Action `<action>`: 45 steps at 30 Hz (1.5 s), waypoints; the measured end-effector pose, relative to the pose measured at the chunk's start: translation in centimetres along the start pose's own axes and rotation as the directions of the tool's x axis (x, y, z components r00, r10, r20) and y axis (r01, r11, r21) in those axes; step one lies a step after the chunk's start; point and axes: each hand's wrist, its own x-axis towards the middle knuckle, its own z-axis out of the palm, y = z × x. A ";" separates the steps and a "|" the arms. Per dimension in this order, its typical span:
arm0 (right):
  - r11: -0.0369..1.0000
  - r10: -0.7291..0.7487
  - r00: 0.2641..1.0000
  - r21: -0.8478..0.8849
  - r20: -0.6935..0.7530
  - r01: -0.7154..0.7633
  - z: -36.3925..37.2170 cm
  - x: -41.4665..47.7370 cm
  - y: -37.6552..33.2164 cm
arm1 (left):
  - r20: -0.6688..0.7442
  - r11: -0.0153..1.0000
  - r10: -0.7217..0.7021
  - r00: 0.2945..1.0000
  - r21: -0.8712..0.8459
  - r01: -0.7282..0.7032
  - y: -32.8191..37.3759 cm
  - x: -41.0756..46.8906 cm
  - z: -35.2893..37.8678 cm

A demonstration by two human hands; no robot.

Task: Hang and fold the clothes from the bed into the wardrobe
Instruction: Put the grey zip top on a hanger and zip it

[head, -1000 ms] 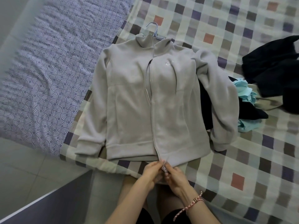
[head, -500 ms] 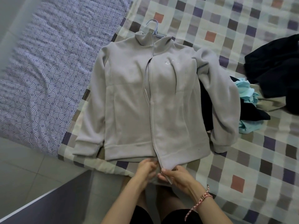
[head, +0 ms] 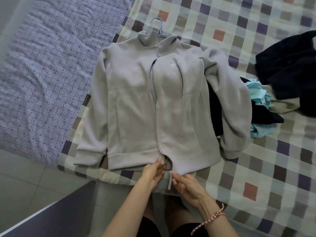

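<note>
A grey zip jacket (head: 136, 106) lies face up on the checked bedspread (head: 256, 168), on a pale blue hanger (head: 158, 24) whose hook pokes out above the collar. The zip is undone along its length. At the bottom hem my left hand (head: 153, 171) holds the left front edge, thumb on top. My right hand (head: 186, 187) pinches the zip slider (head: 170, 173) at the hem of the right front edge. The two edges are a little apart at the bottom.
To the right of the jacket lie a pile of black garments (head: 287, 65) and a crumpled turquoise garment (head: 258, 94). A purple patterned blanket (head: 42, 74) covers the bed's left side. Tiled floor (head: 25, 185) and a dark panel are at the lower left.
My hands, close together at the zip's bottom end, have drawn apart. The right hand now pinches the slider lower down; the left has moved up onto the hem.
</note>
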 end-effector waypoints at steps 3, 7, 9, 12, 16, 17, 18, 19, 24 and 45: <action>1.000 -0.020 1.000 -0.009 0.020 0.021 0.4 -0.1 0.4 | 0.091 0.996 0.019 0.996 0.085 -0.027 -0.3 -1.9 -1.2; 0.988 -0.145 0.987 0.034 -0.067 0.147 1.3 0.2 0.5 | 0.136 0.998 0.064 0.989 0.018 -0.067 -0.5 -4.4 -2.6; 0.983 -0.177 0.983 -0.050 -0.053 0.174 2.0 0.2 0.5 | 0.176 0.995 0.096 0.980 -0.019 -0.094 -0.6 -5.7 -2.6; 0.971 -0.160 0.987 -0.176 0.028 0.162 2.7 -0.4 1.0 | 0.142 0.982 0.188 0.972 -0.009 -0.189 -0.9 -6.6 -2.2; 0.962 -0.158 0.985 -0.216 0.070 0.170 2.5 -1.2 1.1 | 0.019 0.957 0.278 0.960 0.076 -0.279 -0.6 -6.0 -2.4; 0.959 -0.156 0.985 -0.226 0.077 0.170 2.4 -1.3 1.0 | 0.013 0.953 0.285 0.958 0.107 -0.285 -0.6 -5.8 -2.5; 0.956 -0.154 0.985 -0.239 0.079 0.168 2.4 -1.4 1.0 | 0.010 0.948 0.290 0.957 0.137 -0.288 -0.7 -5.6 -2.5; 0.954 -0.153 0.985 -0.250 0.077 0.167 2.4 -1.4 1.1 | 0.009 0.942 0.294 0.956 0.163 -0.292 -0.8 -5.5 -2.5; 0.943 -0.157 0.986 -0.289 0.058 0.167 2.4 -1.4 1.0 | 0.005 0.924 0.329 0.944 0.204 -0.324 -1.1 -5.0 -2.4; 0.900 -0.306 0.933 -0.379 -0.192 0.217 4.6 -0.9 2.3 | 0.022 0.878 0.356 0.934 0.333 -0.343 -1.9 -2.9 -3.5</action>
